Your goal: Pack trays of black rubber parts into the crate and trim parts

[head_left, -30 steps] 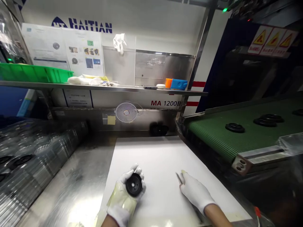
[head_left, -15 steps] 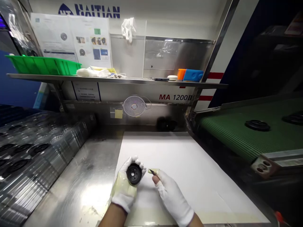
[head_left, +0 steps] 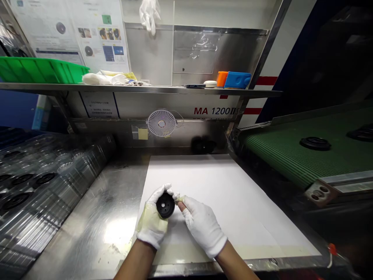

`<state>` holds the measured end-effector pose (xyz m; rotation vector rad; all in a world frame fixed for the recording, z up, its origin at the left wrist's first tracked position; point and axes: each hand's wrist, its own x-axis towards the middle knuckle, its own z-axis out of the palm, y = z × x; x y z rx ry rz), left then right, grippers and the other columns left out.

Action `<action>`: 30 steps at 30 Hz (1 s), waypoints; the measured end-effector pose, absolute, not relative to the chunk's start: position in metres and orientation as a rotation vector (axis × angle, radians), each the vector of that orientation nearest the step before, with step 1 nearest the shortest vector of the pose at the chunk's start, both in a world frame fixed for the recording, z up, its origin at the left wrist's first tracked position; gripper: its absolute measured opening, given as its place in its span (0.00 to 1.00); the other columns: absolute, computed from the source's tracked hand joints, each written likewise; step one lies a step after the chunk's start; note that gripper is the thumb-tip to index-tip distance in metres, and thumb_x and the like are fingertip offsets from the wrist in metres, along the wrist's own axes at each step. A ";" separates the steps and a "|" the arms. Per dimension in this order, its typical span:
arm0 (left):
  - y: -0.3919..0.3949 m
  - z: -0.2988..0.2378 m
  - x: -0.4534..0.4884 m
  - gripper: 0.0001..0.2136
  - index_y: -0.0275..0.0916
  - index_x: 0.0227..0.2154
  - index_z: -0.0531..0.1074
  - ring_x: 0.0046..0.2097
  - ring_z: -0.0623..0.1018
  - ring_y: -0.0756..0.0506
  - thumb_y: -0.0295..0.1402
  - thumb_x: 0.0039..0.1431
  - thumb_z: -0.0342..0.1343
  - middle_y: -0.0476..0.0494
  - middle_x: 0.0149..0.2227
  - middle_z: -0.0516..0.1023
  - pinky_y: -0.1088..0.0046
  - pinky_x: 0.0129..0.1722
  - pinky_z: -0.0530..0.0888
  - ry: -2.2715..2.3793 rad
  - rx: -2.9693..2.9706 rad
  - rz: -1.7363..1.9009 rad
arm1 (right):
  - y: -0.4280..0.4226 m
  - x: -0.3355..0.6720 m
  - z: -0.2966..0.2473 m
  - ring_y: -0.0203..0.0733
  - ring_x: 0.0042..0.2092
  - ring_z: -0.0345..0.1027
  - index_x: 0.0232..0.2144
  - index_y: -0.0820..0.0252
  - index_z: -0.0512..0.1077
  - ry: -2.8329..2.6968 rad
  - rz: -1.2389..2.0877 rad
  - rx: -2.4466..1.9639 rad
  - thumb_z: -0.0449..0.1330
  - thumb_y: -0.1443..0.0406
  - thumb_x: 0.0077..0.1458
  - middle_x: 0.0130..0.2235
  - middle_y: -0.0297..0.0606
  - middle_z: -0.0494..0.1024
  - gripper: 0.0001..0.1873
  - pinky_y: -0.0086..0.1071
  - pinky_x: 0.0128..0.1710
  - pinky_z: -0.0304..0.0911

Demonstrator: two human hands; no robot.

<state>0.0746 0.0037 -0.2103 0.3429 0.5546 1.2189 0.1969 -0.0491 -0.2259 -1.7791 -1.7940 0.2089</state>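
Note:
My gloved left hand is wrapped round a black round plastic part with a hub and a small hole in its middle. The part's open face is turned up toward me. At the part's right rim, my gloved right hand is closed in a pinch, its bare thumb showing, on a small dark blade that is mostly hidden now. Its fingertips are at the rim, close to the left fingers. Both hands are above a white sheet on the metal bench.
Clear plastic trays holding black round parts are stacked at left. A green conveyor belt carries more black parts at right. A shelf crosses behind, with a green bin on it; a small fan is below.
My right hand has moved left and up, bringing its fingertips and the blade from beside the black part to its rim. The left hand keeps its hold. The view has tilted down slightly.

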 end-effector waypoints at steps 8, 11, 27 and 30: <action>0.008 -0.215 0.076 0.03 0.32 0.29 0.77 0.30 0.74 0.50 0.26 0.51 0.59 0.46 0.26 0.73 0.74 0.36 0.76 0.488 0.289 1.193 | -0.052 0.188 -0.230 0.41 0.36 0.73 0.41 0.50 0.70 -1.757 0.156 -1.778 0.46 0.61 0.64 0.36 0.31 0.79 0.13 0.32 0.34 0.60; 0.006 -0.212 0.079 0.02 0.33 0.28 0.76 0.29 0.74 0.49 0.27 0.51 0.59 0.46 0.25 0.72 0.72 0.35 0.76 0.466 0.296 1.167 | -0.056 0.186 -0.232 0.41 0.35 0.73 0.39 0.51 0.70 -1.746 0.147 -1.808 0.45 0.62 0.64 0.34 0.31 0.79 0.13 0.32 0.33 0.60; 0.003 -0.228 0.083 0.03 0.32 0.27 0.74 0.28 0.73 0.49 0.25 0.52 0.56 0.46 0.24 0.71 0.70 0.35 0.77 0.532 0.184 1.035 | -0.070 0.186 -0.244 0.41 0.32 0.72 0.32 0.53 0.71 -1.826 0.158 -1.898 0.47 0.60 0.63 0.30 0.32 0.79 0.13 0.35 0.29 0.54; -0.002 -0.226 0.080 0.03 0.32 0.28 0.76 0.29 0.74 0.50 0.25 0.51 0.57 0.45 0.25 0.72 0.73 0.33 0.76 0.535 0.228 1.063 | -0.074 0.185 -0.239 0.42 0.36 0.74 0.39 0.51 0.71 -1.763 0.149 -1.874 0.46 0.61 0.64 0.36 0.32 0.80 0.13 0.34 0.33 0.57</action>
